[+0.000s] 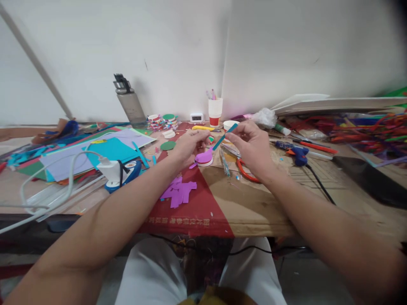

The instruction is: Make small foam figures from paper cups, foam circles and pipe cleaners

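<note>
Purple paper scraps [178, 191] lie nearest on the cardboard-covered table [263, 207], below both hands. Just past them sits a purple-topped roll [204, 159], under the left hand [190, 146]. The left hand's fingers are curled shut, pinching something too small to tell. The right hand [251, 146] pinches a teal strip [225, 136] at its upper end; its long axis runs diagonally down-left toward the left fingers, nearly touching them. Scissors with orange handles [244, 171] lie beneath the right hand. Farther right is a blue glue gun [297, 156]; a red-white cup [215, 111] stands against the wall.
</note>
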Available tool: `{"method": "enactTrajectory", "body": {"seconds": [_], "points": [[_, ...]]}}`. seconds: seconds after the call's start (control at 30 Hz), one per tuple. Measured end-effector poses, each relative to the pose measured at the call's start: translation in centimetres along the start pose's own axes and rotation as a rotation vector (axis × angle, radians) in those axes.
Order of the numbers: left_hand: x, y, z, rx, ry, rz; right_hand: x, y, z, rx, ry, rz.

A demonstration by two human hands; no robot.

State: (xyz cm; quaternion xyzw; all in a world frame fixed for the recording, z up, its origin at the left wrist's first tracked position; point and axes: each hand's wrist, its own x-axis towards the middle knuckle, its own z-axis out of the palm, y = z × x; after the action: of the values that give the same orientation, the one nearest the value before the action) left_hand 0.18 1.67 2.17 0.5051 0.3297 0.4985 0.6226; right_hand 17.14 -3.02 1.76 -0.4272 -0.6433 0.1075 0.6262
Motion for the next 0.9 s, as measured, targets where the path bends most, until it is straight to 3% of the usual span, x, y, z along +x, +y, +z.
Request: {"method": "enactTrajectory", "body": {"seconds": [0.13,0.33,0.5,0.73,0.9], "points": [[-0.6,0.1,0.3,0.125,-0.096,-0.06,0.1,0.8,0.0,0.028,0.02,0.084],[-0.7,0.1,0.1,0.261,-0.205,-0.086,-0.1,0.8,-0.1,-0.113,0.041,-0.138],[-0.2,-0.4,-0.2,0.146,-0.27,-0.18,-0.5,0.5,-0.1,-0.178,0.001,-0.33],[-0.3,-0.4,-0.4,0.089,-0.24,-0.148,-0.8,0.8,0.0,-0.254,-0.123,-0.509],[-0.2,-0.3,-0.3,0.081,-0.229,-0.153,-0.9,1.1,0.1,-0.246,-0.169,-0.525]]}}
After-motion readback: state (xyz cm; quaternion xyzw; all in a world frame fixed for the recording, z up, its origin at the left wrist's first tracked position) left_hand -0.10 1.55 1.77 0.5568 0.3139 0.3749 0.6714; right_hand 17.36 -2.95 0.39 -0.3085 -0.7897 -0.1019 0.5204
